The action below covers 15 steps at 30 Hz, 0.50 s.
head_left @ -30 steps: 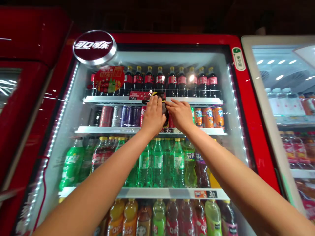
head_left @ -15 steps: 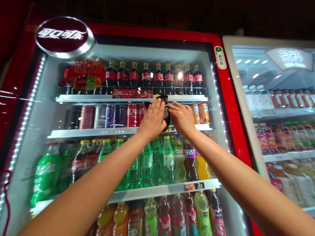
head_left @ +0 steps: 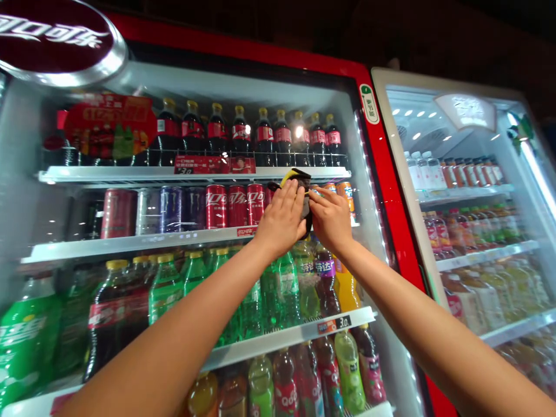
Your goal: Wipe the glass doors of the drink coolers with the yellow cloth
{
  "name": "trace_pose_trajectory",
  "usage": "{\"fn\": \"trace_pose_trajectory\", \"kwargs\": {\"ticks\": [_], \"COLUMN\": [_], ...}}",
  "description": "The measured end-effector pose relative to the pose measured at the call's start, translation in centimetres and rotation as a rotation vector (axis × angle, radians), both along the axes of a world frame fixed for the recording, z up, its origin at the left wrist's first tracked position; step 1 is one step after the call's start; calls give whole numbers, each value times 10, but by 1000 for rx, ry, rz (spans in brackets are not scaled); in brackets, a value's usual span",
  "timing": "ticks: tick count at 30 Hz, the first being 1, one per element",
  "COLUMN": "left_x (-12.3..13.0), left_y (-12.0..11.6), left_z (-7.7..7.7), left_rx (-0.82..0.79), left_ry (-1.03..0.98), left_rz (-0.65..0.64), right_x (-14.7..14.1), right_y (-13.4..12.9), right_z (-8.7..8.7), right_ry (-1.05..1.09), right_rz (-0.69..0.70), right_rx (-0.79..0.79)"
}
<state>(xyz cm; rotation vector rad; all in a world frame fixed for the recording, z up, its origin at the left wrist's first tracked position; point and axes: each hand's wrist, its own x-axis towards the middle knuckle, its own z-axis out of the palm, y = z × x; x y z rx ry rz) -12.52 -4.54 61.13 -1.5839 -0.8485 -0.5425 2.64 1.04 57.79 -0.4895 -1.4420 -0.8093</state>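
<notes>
Both of my hands are raised to the glass door of a red-framed drinks fridge [head_left: 374,168], around a dark cloth with a yellow edge [head_left: 306,219]. My left hand [head_left: 283,220] lies over the cloth with its fingers stretched upward and close together. Beside it on the right, my right hand [head_left: 332,220] has its fingers bent and pressed on the cloth's right part. Behind the glass, red cans [head_left: 216,207] stand on the shelf left of my hands, and dark cola bottles [head_left: 241,136] line the shelf above.
A second fridge with a pale frame [head_left: 402,168] stands on the right. Green bottles [head_left: 165,286] fill a lower shelf, with more drinks beneath. A round lit sign [head_left: 56,43] is at the top left.
The view has turned to the right, showing more of the second fridge. Relative to the shelves, my hands and the cloth have shifted to the right along the glass.
</notes>
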Motion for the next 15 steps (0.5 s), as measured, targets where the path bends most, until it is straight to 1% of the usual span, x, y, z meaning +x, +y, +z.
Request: {"fn": "trace_pose_trajectory", "kwargs": {"ticks": [2,4,7,9,10,12,13,15], "left_x": [-7,-5,17,41,54,77,86,97], "left_y": [-3,0,15,30,37,50,55,60], "left_z": [6,22,49,59,60,55,48,30], "left_rx": [15,36,77,98,100,86,70,37], "left_ry": [1,-26,-108,-150,-158,-150,-135,-97], "left_rz": [0,0,-10,-35,-47,-57,-51,-32], "right_x": [-4,1,22,44,55,75,83,93], "right_y": [-2,0,9,19,24,35,39,46], "right_z": [8,25,54,65,66,58,50,29], "right_ry": [-14,-34,-73,-84,-82,-63,-50,-33], "right_rz": [-20,-49,-74,-80,-84,-88,-85,-67], "right_rx": [-21,-43,-44,-37,-39,-55,-61,-49]}}
